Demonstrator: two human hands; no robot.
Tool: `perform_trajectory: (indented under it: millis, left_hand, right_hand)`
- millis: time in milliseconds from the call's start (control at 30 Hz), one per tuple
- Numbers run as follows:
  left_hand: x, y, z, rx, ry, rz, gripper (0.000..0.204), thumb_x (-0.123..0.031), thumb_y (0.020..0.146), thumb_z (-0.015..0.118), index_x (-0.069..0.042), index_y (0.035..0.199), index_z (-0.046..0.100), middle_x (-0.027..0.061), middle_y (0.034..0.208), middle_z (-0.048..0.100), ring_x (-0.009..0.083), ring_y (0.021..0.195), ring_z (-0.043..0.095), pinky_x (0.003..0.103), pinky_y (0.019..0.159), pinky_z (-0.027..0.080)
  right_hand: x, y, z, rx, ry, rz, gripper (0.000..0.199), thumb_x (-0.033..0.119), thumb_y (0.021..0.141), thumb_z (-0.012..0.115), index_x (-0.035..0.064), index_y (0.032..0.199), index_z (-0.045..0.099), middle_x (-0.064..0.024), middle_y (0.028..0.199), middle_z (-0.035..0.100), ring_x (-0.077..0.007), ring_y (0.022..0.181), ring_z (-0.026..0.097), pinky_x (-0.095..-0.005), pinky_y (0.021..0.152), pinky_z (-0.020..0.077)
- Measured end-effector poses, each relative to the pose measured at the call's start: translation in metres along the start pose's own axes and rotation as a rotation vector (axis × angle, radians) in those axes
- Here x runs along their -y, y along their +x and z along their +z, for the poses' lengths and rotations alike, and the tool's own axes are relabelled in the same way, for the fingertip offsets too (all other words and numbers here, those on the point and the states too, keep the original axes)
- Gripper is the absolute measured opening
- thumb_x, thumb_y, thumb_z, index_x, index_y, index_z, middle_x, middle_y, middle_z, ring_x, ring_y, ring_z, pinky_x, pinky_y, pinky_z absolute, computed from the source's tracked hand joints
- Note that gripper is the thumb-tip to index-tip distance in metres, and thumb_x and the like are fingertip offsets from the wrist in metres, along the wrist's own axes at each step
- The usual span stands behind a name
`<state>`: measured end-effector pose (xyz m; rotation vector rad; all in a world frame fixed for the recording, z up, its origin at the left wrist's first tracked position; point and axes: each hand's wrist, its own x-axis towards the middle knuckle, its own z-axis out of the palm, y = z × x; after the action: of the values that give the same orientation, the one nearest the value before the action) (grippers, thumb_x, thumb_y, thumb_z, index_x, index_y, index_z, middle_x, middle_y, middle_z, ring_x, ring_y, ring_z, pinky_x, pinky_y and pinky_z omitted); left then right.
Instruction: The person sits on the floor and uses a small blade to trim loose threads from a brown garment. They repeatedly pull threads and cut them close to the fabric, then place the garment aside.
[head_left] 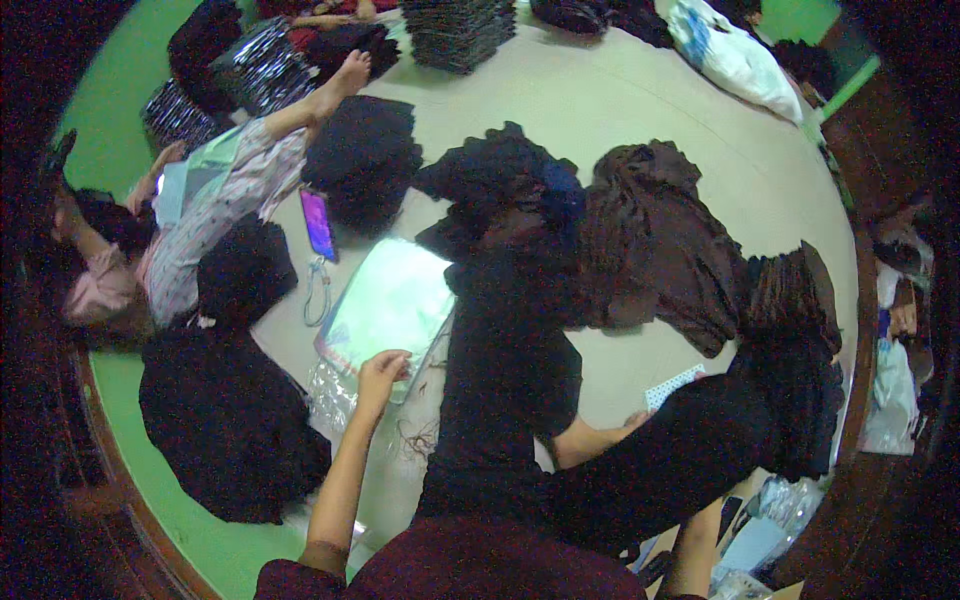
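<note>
L hand (383, 368) fingers pinch glossy clear plastic bag (395, 300); R hand fingers hidden by black cloth (505, 370).

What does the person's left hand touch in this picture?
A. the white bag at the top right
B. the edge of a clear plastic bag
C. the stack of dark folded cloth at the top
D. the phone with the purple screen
B: the left hand rests its fingertips on the near edge of the clear plastic bag, while the phone lies apart from it.
</note>
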<state>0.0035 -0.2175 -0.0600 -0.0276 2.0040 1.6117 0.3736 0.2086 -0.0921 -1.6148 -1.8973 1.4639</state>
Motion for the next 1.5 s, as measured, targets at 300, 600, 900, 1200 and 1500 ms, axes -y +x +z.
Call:
perform_trajectory:
  millis: [300, 600, 900, 1200, 1500]
  left_hand:
    - [0.066, -0.002, 0.039, 0.168, 0.777, 0.575, 0.043, -0.011, 0.08, 0.051, -0.008, 0.122, 0.043, 0.0153, 0.126, 0.04, 0.0296, 0.117, 0.038, 0.039, 0.099, 0.028]
    - [0.123, -0.062, 0.016, 0.39, 1.107, 0.471, 0.06, -0.032, 0.082, 0.048, -0.005, 0.131, 0.028, 0.0158, 0.138, 0.023, 0.0309, 0.127, 0.022, 0.044, 0.102, 0.018]
    - [0.153, -0.1, 0.027, -0.069, 1.04, 0.268, 0.066, -0.038, 0.08, 0.049, -0.004, 0.132, 0.027, 0.0163, 0.139, 0.022, 0.0293, 0.128, 0.022, 0.043, 0.102, 0.021]
    - [0.09, 0.004, 0.067, 0.296, 0.683, 0.586, 0.042, -0.011, 0.079, 0.048, -0.01, 0.12, 0.047, 0.0134, 0.128, 0.041, 0.0288, 0.119, 0.038, 0.036, 0.098, 0.031]
    - [0.113, -0.094, 0.041, 0.29, -0.069, 0.253, 0.032, -0.018, 0.09, 0.04, 0.001, 0.112, 0.052, 0.0088, 0.107, 0.057, 0.0173, 0.101, 0.052, 0.03, 0.091, 0.037]
  right_hand:
    - [0.02, -0.022, -0.044, -0.119, 0.126, 0.003, 0.048, 0.013, 0.071, 0.066, 0.0071, 0.115, 0.049, -0.009, 0.105, 0.052, -0.0166, 0.082, 0.057, -0.0305, 0.069, 0.0463]
    - [0.0, -0.001, -0.016, -0.036, 0.313, 0.002, 0.046, 0.014, 0.072, 0.065, 0.0069, 0.114, 0.049, -0.0088, 0.104, 0.052, -0.0165, 0.082, 0.057, -0.0307, 0.069, 0.0463]
    - [-0.035, 0.0, 0.003, 0.058, 0.384, 0.019, 0.044, 0.014, 0.073, 0.064, 0.0068, 0.113, 0.049, -0.0087, 0.103, 0.053, -0.0164, 0.082, 0.057, -0.0308, 0.069, 0.0463]
    - [-0.039, 0.0, 0.017, 0.087, 0.412, 0.004, 0.042, 0.014, 0.074, 0.062, 0.0067, 0.113, 0.05, -0.0085, 0.102, 0.053, -0.0163, 0.082, 0.057, -0.0309, 0.069, 0.0464]
    - [-0.042, -0.001, 0.027, 0.093, 0.434, 0.012, 0.04, 0.014, 0.075, 0.061, 0.0065, 0.112, 0.05, -0.0083, 0.101, 0.054, -0.0163, 0.081, 0.057, -0.0311, 0.068, 0.0464]
